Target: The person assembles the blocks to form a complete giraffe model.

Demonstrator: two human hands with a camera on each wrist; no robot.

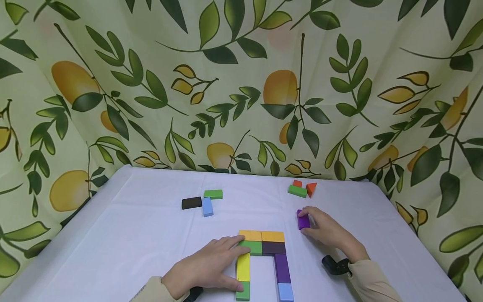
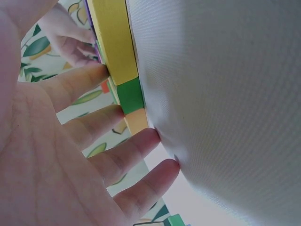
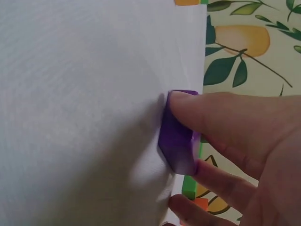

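Observation:
Flat coloured blocks form an upside-down U on the white cloth. Two orange blocks (image 1: 273, 236) top it, above a green block (image 1: 255, 247) and a dark block (image 1: 273, 248). Its left leg is a yellow block (image 1: 243, 267) over a lower green block (image 1: 245, 294); its right leg, a purple block (image 1: 282, 268) over a light blue block (image 1: 285, 292). My left hand (image 1: 211, 263) spreads along the left side, fingertips at the upper green block and thumb at the lower one. Right of the shape, my right hand (image 1: 327, 230) pinches another purple block (image 3: 176, 136) between thumb and finger.
Back left lie a black block (image 1: 191, 203), a green block (image 1: 213, 194) and a light blue block (image 1: 207, 207). Back right, a green block (image 1: 297, 191) sits by a small orange-red block (image 1: 297, 183) and an orange-red triangle (image 1: 311, 189). A leaf-patterned curtain (image 1: 241, 126) hangs behind the table.

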